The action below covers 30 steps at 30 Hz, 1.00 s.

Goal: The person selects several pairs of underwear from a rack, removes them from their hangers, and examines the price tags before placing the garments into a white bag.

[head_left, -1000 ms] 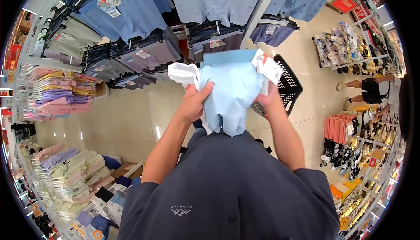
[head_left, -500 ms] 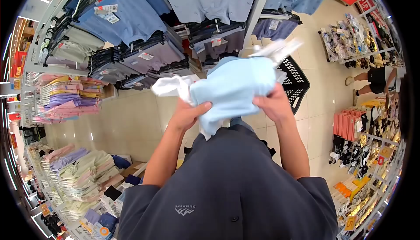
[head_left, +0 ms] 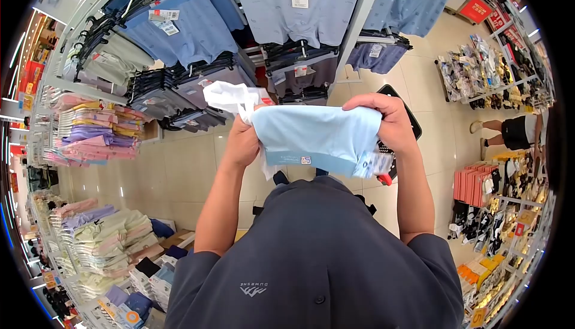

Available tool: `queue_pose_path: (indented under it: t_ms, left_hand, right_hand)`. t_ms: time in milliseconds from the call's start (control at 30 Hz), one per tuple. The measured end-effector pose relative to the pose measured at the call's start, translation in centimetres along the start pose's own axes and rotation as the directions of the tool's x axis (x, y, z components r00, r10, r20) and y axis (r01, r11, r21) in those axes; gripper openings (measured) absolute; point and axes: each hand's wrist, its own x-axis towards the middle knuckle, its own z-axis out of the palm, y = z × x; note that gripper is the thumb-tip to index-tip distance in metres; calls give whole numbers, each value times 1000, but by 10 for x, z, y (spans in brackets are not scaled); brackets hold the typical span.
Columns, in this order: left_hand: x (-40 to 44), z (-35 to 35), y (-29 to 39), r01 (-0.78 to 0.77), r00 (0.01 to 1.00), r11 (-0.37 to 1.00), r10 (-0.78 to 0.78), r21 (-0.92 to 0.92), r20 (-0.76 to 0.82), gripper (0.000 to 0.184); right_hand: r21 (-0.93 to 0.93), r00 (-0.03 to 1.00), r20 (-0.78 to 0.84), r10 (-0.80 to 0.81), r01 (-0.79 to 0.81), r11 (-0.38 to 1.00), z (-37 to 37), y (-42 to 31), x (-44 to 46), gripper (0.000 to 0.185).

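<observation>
A folded light-blue garment is stretched between my two hands in front of my torso. It carries a small square logo and print along its lower band. My left hand is closed on its left edge, together with a crumpled white piece with a red patch, possibly a plastic bag. My right hand grips the upper right corner, its fingers bent over the top edge. A tag hangs at the lower right corner. Part of a black basket shows behind my right hand.
Racks of hanging blue shorts and grey garments stand ahead. Pastel clothes hang on the left. Small-goods racks line the right, where a person is partly visible. Tiled floor lies below.
The light-blue garment has turned, so its logo band now faces me along the lower edge. My right hand has shifted up to its top corner. The white piece swung closer to my left hand.
</observation>
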Motion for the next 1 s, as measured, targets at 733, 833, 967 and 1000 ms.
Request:
queue_pose_path:
  t_ms: [733, 833, 967, 1000]
  left_hand:
    - [-23, 31, -12, 201, 975, 977, -207, 78, 84, 80]
    - [-25, 34, -12, 156, 986, 985, -159, 76, 43, 79]
    - [-29, 37, -16, 163, 987, 979, -163, 121, -8, 78]
    - [-28, 38, -17, 151, 988, 981, -151, 123, -3, 78]
  right_hand:
    - [48, 800, 108, 590, -597, 801, -1, 81, -5, 30]
    - [88, 747, 192, 636, -659, 747, 9, 103, -26, 51]
    - [127, 654, 317, 686, -747, 653, 30, 133, -40, 73]
    - [205, 657, 359, 663, -749, 630, 38, 143, -42, 75]
